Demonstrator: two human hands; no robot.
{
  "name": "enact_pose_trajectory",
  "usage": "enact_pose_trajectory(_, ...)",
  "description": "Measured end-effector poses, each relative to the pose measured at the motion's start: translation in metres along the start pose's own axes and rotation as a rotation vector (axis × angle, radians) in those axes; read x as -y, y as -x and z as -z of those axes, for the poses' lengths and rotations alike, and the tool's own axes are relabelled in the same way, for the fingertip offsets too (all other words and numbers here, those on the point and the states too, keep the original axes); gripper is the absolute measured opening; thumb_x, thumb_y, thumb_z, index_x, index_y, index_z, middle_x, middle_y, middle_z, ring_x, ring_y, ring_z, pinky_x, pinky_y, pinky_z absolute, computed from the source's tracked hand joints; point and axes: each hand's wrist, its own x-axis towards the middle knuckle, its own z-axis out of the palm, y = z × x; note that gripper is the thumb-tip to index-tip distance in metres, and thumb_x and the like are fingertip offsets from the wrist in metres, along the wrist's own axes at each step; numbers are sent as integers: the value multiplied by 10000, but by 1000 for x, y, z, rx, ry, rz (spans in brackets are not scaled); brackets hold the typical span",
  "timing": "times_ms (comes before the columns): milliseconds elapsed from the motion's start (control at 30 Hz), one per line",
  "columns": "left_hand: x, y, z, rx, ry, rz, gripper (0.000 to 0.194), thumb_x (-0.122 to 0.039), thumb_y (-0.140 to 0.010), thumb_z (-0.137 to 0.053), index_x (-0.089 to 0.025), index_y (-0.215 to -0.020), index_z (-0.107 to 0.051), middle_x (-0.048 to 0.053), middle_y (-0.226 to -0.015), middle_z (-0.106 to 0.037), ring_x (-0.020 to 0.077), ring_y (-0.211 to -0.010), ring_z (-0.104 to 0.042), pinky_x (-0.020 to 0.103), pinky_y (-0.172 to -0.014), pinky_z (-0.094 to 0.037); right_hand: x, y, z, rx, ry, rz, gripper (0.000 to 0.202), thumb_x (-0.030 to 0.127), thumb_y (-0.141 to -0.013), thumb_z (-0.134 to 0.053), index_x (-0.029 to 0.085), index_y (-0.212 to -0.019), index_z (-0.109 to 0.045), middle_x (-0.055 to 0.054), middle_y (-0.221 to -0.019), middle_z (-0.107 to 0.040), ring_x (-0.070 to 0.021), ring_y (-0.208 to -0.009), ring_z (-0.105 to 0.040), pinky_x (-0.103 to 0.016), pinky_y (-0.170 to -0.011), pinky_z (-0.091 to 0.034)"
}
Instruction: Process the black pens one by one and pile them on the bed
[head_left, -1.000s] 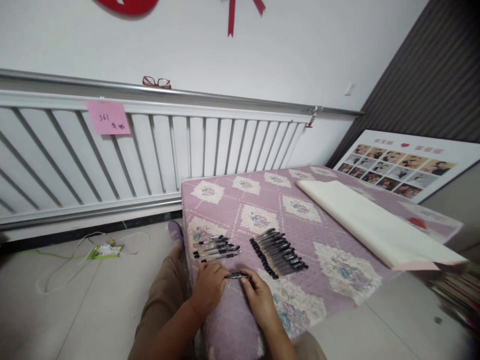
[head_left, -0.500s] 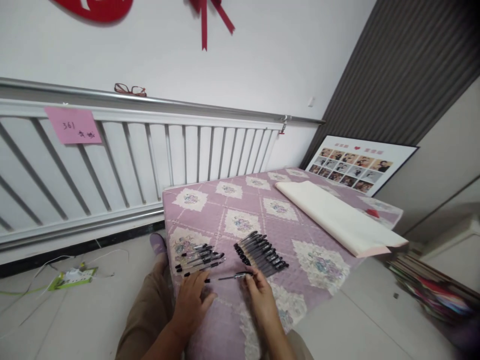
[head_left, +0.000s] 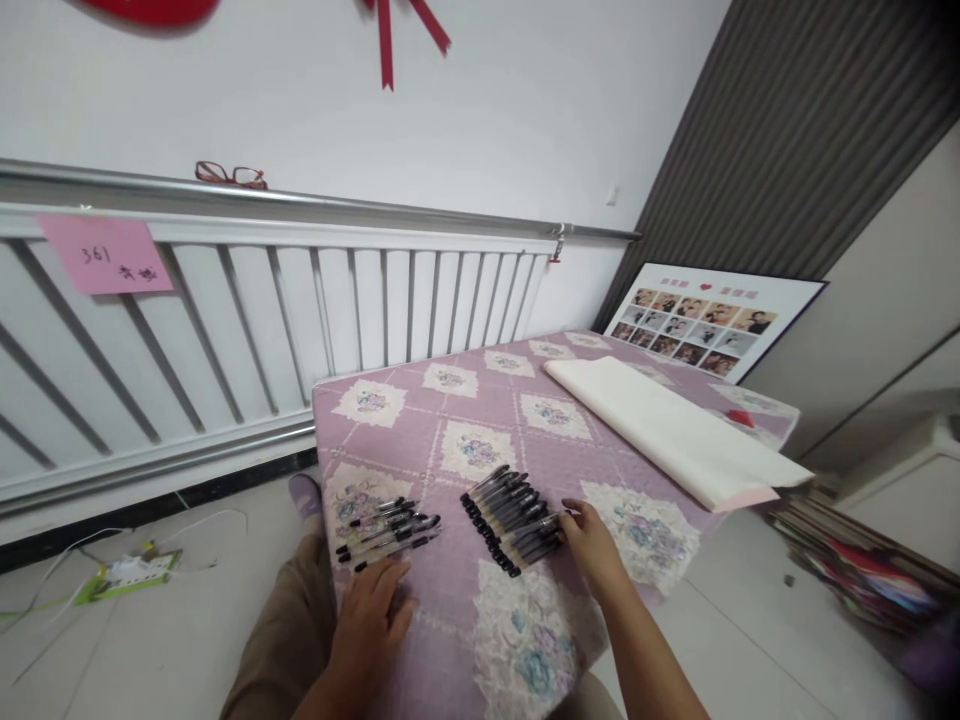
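Note:
A row of black-capped pens (head_left: 510,515) lies side by side on the purple patterned cloth (head_left: 442,640). My right hand (head_left: 587,540) is at the row's right side, with its thumb and fingers closed on the end of one pen (head_left: 541,524). Left of the row, several loose pens (head_left: 390,530) form a smaller, uneven group. My left hand (head_left: 376,610) rests on the cloth just below that group, fingers apart and holding nothing.
A folded cream sheet (head_left: 667,430) and a red item (head_left: 740,418) lie farther right. A photo board (head_left: 697,320) leans at the back. Behind stands a white radiator (head_left: 247,330); a power strip (head_left: 131,572) sits on the floor, left.
My right hand has moved right with a pen from near my left hand to the row. My left hand has let that pen go and stays near the loose pens.

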Motion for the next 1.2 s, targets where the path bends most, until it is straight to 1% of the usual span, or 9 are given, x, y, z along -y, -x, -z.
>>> enact_pose_trajectory(167, -3, -2, 2, 24, -34, 8, 316, -293, -835, -546, -262, -1145, -596, 64, -1133, -645, 249, -1065, -581, 437, -918, -468, 2, -6, 0, -12, 71, 11, 252, 364, -697, -557, 205, -884, -612, -35, -594, -649, -214, -511, -609, -326, -523, -448)
enact_pose_trajectory(333, -13, -9, 10, 96, -85, 53, 350, -194, -821, -515, -282, -1152, -588, 47, -1150, -633, 254, -1077, -559, 497, -966, -385, 14, 6, -7, -65, 126, 76, 278, 388, -701, -575, 219, -916, -626, -26, -626, -656, -221, -579, -607, -331, -580, -444)
enact_pose_trajectory(433, -21, -13, 14, 106, -129, 107, 401, -168, -809, -503, -291, -1184, -573, 48, -1239, -588, 277, -1160, -502, 519, -995, -328, 24, 32, -32, 5, 145, 183, 294, 410, -742, -534, 212, -932, -638, -36, -737, -687, -225, -670, -632, -331, -635, -472)
enact_pose_trajectory(500, -24, -16, 15, 123, -153, 130, 435, -167, -794, -513, -276, -1213, -562, 61, -1280, -562, 291, -1198, -469, 516, -1006, -309, 30, 54, -56, 127, 152, 289, 261, 392, -782, -512, 215, -910, -653, -54, -861, -707, -228, -798, -650, -329, -719, -490)
enact_pose_trajectory(600, -27, -18, 13, 158, -173, 141, 467, -177, -786, -522, -249, -1247, -545, 82, -1308, -544, 303, -1215, -450, 523, -1018, -284, 36, 80, -93, 312, 219, 437, 202, 312, -815, -494, 223, -820, -676, -52, -833, -699, -217, -807, -648, -315, -750, -494)
enact_pose_trajectory(767, -29, -21, 12, 172, -149, 191, 472, -179, -794, -520, -258, -1259, -538, 65, -1316, -540, 291, -1231, -430, 510, -1042, -251, 42, 87, -131, 351, 303, 548, 274, 184, -853, -419, 209, -889, -690, -73, -851, -666, -200, -819, -628, -296, -774, -496)
enact_pose_trajectory(867, -29, -21, 13, 175, -121, 207, 478, -173, -800, -511, -277, -1266, -527, 49, -1318, -536, 277, -1235, -423, 506, -1044, -237, 43, 80, -141, 367, 402, 570, 295, 142, -862, -399, 195, -895, -687, -85, -883, -659, -197, -849, -616, -283, -798, -484)
enact_pose_trajectory(1033, -28, -22, 15, 175, -97, 192, 467, -146, -805, -494, -305, -1243, -531, 24, -1275, -554, 246, -1209, -444, 489, -1045, -230, 43, 77, -145, 390, 580, 562, 275, 110, -859, -412, 181, -879, -677, -90, -899, -657, -194, -880, -602, -268, -824, -456)
enact_pose_trajectory(1200, -29, -23, 18, 157, -80, 174, 451, -139, -807, -500, -280, -1233, -544, 41, -1239, -566, 244, -1175, -467, 469, -1044, -243, 38, 81, -145, 316, 618, 570, 261, 128, -871, -416, 171, -938, -664, -87, -897, -655, -197, -883, -611, -267, -827, -450)
